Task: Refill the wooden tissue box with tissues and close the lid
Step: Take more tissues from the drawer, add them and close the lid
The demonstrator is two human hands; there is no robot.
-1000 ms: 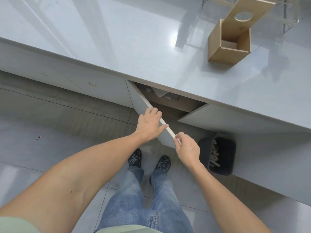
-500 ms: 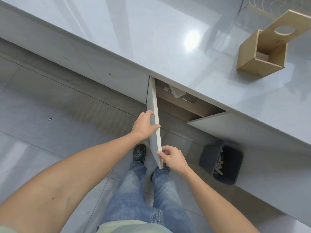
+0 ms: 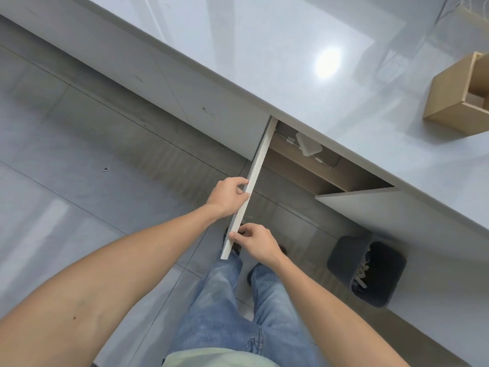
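The wooden tissue box [image 3: 447, 102] stands on the grey countertop [image 3: 264, 49] at the far right, partly cut off by the frame edge, its top open. Below the counter, a white cabinet door [image 3: 251, 181] is swung out toward me. My left hand [image 3: 229, 196] grips the door's top edge from the left. My right hand [image 3: 255, 241] pinches the same edge closer to its free end. Inside the open cabinet, a pale tissue pack [image 3: 308, 147] rests on a wire rack.
A second cabinet door [image 3: 354, 194] stands open to the right. On the tiled floor beside my feet, by the cabinets, stands a dark waste bin [image 3: 366, 271] holding scraps. A small scrap [image 3: 105, 169] lies on the floor to the left.
The cabinet door has swung further open, from slanted across the opening to pointing straight at me. Both hands stayed on its edge. My view shifted left, pushing the tissue box toward the right edge.
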